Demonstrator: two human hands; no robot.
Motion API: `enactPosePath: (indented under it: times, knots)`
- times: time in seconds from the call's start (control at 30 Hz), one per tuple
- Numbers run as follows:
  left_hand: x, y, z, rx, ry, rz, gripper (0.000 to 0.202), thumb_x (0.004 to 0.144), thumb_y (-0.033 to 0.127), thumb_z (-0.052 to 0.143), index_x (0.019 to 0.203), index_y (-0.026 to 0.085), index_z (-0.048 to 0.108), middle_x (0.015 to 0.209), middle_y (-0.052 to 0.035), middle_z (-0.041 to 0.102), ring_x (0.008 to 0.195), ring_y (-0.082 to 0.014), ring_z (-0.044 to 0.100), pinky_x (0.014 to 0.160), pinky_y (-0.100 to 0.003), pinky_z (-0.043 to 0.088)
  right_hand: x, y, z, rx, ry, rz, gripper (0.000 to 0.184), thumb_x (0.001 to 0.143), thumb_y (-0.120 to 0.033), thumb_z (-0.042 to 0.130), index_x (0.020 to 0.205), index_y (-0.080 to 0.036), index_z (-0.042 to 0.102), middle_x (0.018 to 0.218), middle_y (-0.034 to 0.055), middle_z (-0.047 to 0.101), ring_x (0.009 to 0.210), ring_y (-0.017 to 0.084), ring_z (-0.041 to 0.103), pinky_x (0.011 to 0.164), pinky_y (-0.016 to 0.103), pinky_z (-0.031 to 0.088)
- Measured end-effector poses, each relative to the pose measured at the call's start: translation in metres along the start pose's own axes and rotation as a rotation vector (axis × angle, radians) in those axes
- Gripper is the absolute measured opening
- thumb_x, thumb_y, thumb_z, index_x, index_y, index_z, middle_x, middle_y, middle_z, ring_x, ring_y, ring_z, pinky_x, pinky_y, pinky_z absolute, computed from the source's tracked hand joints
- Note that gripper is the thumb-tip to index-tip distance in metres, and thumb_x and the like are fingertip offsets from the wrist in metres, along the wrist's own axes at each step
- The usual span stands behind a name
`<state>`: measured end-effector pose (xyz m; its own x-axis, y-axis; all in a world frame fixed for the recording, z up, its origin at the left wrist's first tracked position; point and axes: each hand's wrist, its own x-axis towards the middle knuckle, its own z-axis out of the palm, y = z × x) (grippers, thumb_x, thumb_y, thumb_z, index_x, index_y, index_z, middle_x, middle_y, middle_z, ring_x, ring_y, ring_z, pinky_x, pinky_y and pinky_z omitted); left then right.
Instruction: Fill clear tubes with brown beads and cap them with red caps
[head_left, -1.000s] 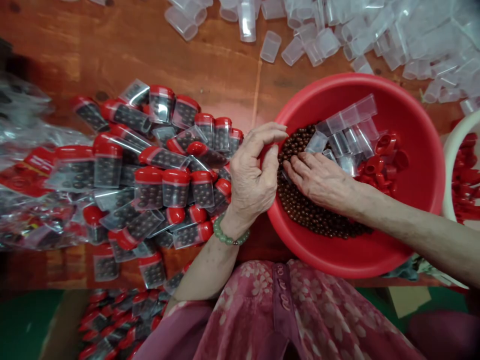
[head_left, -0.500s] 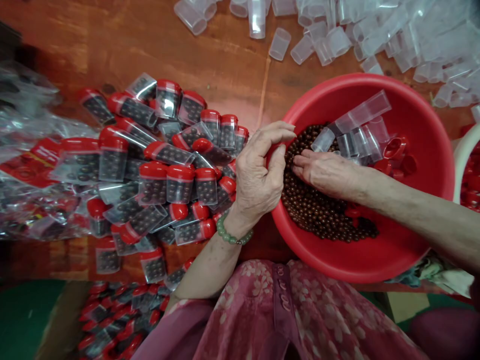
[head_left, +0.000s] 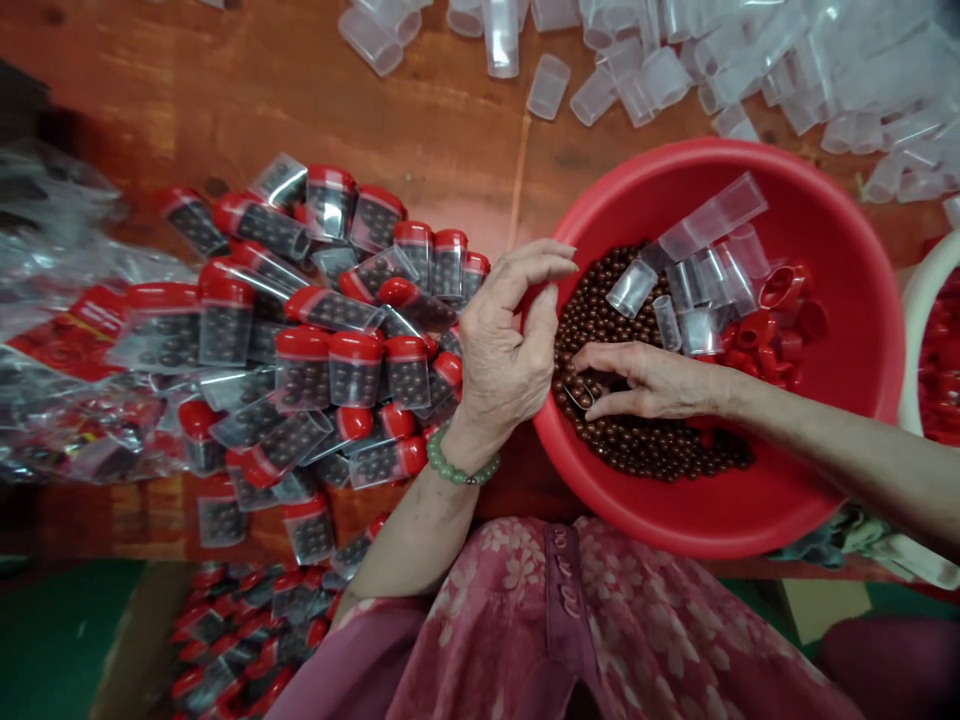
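My right hand [head_left: 645,382] is inside the red basin [head_left: 810,490], among the dark brown beads [head_left: 637,445]. Its thumb and fingers close on the rim of a small clear plastic container [head_left: 579,393], whose body is largely hidden by beads and fingers. At the basin's left rim is my left hand [head_left: 517,335], curved and open, its thumb apart from the fingers and its fingertips over the rim. Whether it presses on the rim is hard to tell. Clear empty tubes [head_left: 709,285] and red caps [head_left: 784,320] lie in the basin beyond my right hand.
Bead-filled containers with red lids [head_left: 356,370] are heaped left of my left hand on the wooden table [head_left: 450,150]. Clear tubes [head_left: 750,60] spread across the back right. Plastic bags [head_left: 75,370] lie far left, and a pale tub [head_left: 915,340] of red pieces stands right.
My right hand has shifted toward me through the beads, and a clear container rim now shows between its fingers. My left hand stays at the basin rim. The view has moved slightly.
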<state>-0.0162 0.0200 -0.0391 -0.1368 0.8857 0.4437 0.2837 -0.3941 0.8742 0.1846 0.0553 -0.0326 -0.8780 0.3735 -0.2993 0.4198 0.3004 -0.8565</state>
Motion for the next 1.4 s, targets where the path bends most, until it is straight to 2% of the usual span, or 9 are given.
enactPosePath:
  times: [0.3,0.53,0.73,0.83,0.97,1.07,1.17,1.27,1.4]
  knots:
    - [0.002,0.002,-0.001,0.052,-0.006,0.000,0.020,0.096,0.011,0.052,0.104,0.022,0.068,0.115,-0.0042,0.076,0.112,-0.0175,0.071,0.104,-0.038,0.056,-0.018,-0.030,-0.026,0.041,0.112,-0.062,0.038,0.095,-0.037,0.066,0.127,-0.019,0.062,0.119,0.0075,0.069,0.102,0.019,0.065,0.093,0.037,0.052]
    - [-0.005,0.026,-0.009,0.264,-0.031,0.201,0.026,0.098,0.015,0.051,0.119,0.017,0.066,0.122,-0.0118,0.074,0.123,-0.0219,0.067,0.111,-0.044,0.052,-0.035,-0.041,-0.029,0.061,0.259,-0.070,0.038,0.090,-0.034,0.072,0.125,-0.021,0.066,0.118,0.0066,0.072,0.105,0.020,0.067,0.097,0.039,0.053]
    - [-0.016,0.056,-0.012,-0.248,-0.435,-0.227,0.051,0.093,0.019,0.058,0.143,0.022,0.050,0.151,-0.0141,0.056,0.141,-0.0239,0.056,0.117,-0.042,0.049,-0.046,-0.047,-0.026,0.172,0.291,-0.087,0.041,0.087,-0.036,0.076,0.125,-0.021,0.070,0.110,0.0040,0.075,0.100,0.018,0.069,0.092,0.034,0.055]
    - [-0.015,0.061,-0.008,-0.389,-0.597,-0.331,0.061,0.090,0.029,0.068,0.147,0.022,0.048,0.157,-0.0141,0.051,0.145,-0.0267,0.051,0.121,-0.044,0.044,-0.050,-0.048,-0.023,0.217,0.287,-0.137,0.041,0.087,-0.035,0.076,0.125,-0.022,0.071,0.114,0.0033,0.076,0.107,0.019,0.069,0.098,0.034,0.054]
    - [-0.012,0.063,0.000,-0.297,-0.647,-0.389,0.056,0.092,0.034,0.066,0.144,0.017,0.054,0.144,-0.0140,0.063,0.136,-0.0281,0.058,0.119,-0.047,0.044,-0.053,-0.050,-0.021,0.269,0.291,-0.184,0.029,0.091,-0.038,0.070,0.113,-0.020,0.077,0.111,0.0040,0.077,0.101,0.018,0.072,0.091,0.031,0.057]
    - [-0.012,0.063,0.002,-0.275,-0.682,-0.449,0.054,0.095,0.038,0.062,0.144,0.017,0.055,0.122,-0.0112,0.073,0.105,-0.0236,0.070,0.092,-0.037,0.058,-0.055,-0.051,-0.020,0.254,0.341,-0.175,0.026,0.091,-0.040,0.071,0.105,-0.020,0.079,0.098,0.0035,0.079,0.088,0.016,0.073,0.082,0.029,0.058]
    - [-0.010,0.063,0.003,-0.342,-0.707,-0.465,0.055,0.095,0.041,0.061,0.144,0.016,0.056,0.103,-0.0085,0.074,0.078,-0.0158,0.067,0.069,-0.027,0.055,-0.055,-0.048,-0.020,0.191,0.473,-0.186,0.031,0.086,-0.037,0.078,0.111,-0.019,0.076,0.089,0.0026,0.077,0.077,0.015,0.071,0.072,0.026,0.057]
    - [-0.009,0.061,0.002,-0.403,-0.706,-0.449,0.051,0.095,0.041,0.062,0.139,0.016,0.060,0.097,-0.0077,0.073,0.082,-0.0166,0.068,0.073,-0.027,0.057,-0.054,-0.046,-0.020,0.064,0.601,-0.251,0.035,0.083,-0.036,0.082,0.111,-0.017,0.075,0.094,0.0054,0.075,0.076,0.014,0.069,0.070,0.027,0.056]
    - [-0.009,0.060,0.002,-0.485,-0.696,-0.488,0.050,0.094,0.040,0.064,0.139,0.018,0.060,0.100,-0.0082,0.073,0.089,-0.0181,0.070,0.080,-0.030,0.059,-0.051,-0.046,-0.018,-0.046,0.681,-0.347,0.024,0.087,-0.037,0.079,0.099,-0.018,0.074,0.091,0.0058,0.073,0.078,0.015,0.068,0.073,0.029,0.054]
